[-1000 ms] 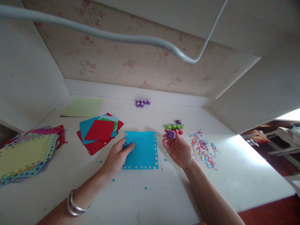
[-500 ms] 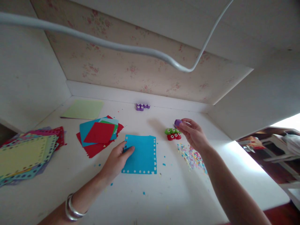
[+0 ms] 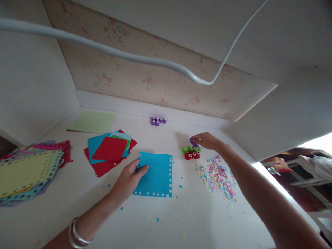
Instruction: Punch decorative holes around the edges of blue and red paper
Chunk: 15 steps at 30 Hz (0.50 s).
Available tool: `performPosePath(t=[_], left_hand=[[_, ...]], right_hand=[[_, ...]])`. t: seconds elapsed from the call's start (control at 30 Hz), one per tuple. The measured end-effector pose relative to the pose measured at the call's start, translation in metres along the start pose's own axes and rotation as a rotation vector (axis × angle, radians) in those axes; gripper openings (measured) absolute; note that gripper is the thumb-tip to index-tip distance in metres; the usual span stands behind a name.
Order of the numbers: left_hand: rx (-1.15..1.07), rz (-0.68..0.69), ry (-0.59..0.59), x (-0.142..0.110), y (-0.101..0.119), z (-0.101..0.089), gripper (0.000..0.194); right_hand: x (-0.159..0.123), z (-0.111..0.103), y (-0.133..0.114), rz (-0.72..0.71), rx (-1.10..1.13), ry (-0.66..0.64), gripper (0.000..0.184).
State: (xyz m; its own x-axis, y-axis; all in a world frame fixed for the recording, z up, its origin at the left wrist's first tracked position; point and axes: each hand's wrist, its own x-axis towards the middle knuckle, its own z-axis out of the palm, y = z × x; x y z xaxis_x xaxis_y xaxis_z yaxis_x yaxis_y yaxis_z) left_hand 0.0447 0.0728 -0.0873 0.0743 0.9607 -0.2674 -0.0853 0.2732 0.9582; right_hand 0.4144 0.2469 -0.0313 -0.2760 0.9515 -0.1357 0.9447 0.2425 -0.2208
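And we're bare-handed here, left hand (image 3: 131,178) and right hand (image 3: 207,140) alike, forearms (image 3: 249,181) bare too, with a shiny silver bangle (image 3: 73,235) gleaming around our left forearm, its smooth metal curved in rounded bands!

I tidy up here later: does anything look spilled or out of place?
Yes: loose multicoloured paper bits lie uncontained on the table, right of the blue sheet, and stray blue bits dot the surface around it.

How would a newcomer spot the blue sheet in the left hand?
Start at the white tabletop and find the left hand near its middle. It holds the blue sheet, which has small cut-outs along its right and bottom edges. Unlike the red-topped paper pile to its left, this sheet is held.
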Motion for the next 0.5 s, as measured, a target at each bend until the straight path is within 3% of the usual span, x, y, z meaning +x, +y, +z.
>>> performPosePath(t=[0.33,0.5], left_hand=[[0.047,0.022,0.065,0.005,-0.007,-0.001,0.048],[0.021,0.025,-0.017,0.005,-0.008,-0.002,0.044]], right_hand=[[0.013,0.003,-0.005,-0.073,-0.166,-0.141,0.027],[0.037,0.002,-0.041,-0.091,-0.206,-0.052,0.03]])
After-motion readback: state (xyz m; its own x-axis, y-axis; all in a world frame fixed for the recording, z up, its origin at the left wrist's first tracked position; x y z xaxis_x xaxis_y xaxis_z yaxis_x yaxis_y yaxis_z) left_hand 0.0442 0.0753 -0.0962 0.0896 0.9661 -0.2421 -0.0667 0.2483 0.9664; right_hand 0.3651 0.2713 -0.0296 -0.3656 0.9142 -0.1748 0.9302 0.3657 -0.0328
